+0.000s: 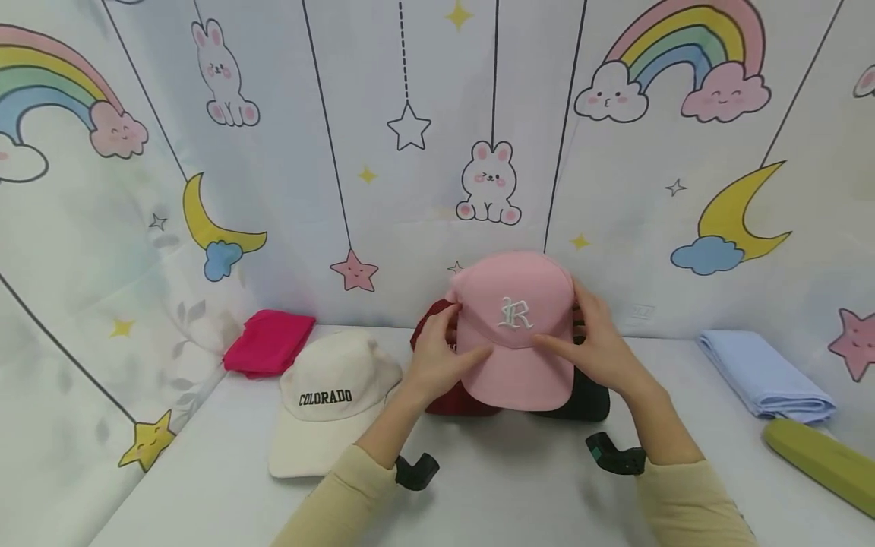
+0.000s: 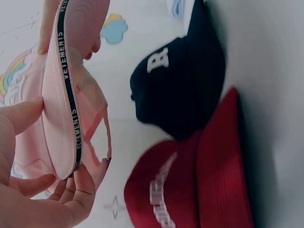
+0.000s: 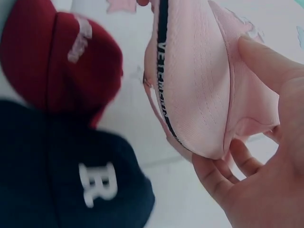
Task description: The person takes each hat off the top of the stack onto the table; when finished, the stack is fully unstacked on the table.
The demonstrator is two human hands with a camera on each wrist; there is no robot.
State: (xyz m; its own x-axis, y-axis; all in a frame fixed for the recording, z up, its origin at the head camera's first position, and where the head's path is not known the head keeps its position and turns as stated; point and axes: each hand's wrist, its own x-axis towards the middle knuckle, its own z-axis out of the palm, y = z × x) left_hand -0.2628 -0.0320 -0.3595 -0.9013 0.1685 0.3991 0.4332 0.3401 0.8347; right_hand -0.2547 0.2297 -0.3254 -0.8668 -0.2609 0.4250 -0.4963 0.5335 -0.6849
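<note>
- My two forearms reach forward and lean inward to the pink baseball cap [image 1: 514, 330].
- My left hand [image 1: 440, 357] clamps its left side, thumb on the visor, other fingers curled at the edge.
- My right hand [image 1: 604, 349] grips the opposite side, thumb near the white "R".
- The cap is held up before the dark red cap [image 2: 166, 185] and the navy cap [image 2: 173, 90].

Both arms [image 1: 386, 433] reach forward, yellowish sleeves [image 1: 342, 497] ending short of the bare wrists [image 1: 652, 418]. The left hand [image 1: 437, 357] and right hand [image 1: 601, 349] face each other, pinching, thumbs [image 1: 478, 354] angled inward in front, other fingers [image 2: 80, 192] bent behind.
</note>
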